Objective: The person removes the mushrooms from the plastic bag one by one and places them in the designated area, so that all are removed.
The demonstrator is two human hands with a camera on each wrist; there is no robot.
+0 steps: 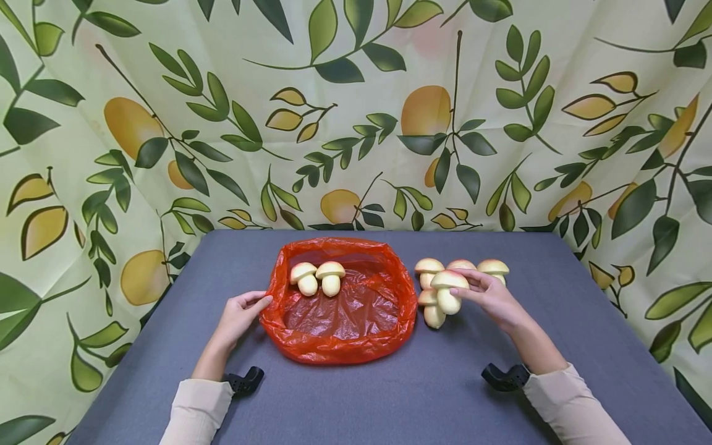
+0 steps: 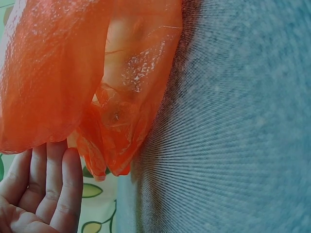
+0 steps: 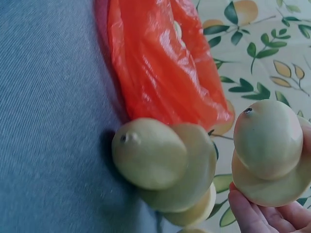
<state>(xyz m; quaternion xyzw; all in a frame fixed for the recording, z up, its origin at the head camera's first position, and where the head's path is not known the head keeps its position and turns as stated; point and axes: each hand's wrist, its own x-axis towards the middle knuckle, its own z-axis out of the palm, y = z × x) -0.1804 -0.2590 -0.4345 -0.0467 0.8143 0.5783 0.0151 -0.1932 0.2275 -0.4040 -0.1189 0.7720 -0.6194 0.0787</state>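
A red plastic bag (image 1: 339, 353) lies on the table with its mouth spread wide and its rim rolled back. Inside, two toy mushrooms (image 1: 330, 278) rest side by side near the far left. My left hand (image 1: 240, 318) pinches the bag's left rim; in the left wrist view its fingertips are hidden behind the orange-red film (image 2: 53, 82). To the right of the bag, my right hand (image 1: 492, 300) grips a toy mushroom (image 1: 448, 292) with a pale stem and pinkish-yellow cap. Several more mushrooms (image 1: 434, 316) sit grouped just behind and beside it.
A grey-blue cloth (image 1: 356, 405) covers the table. Behind and at the sides hangs a leaf-and-fruit patterned curtain (image 1: 367, 167). Black wrist mounts (image 1: 505, 377) stick out from both cuffs.
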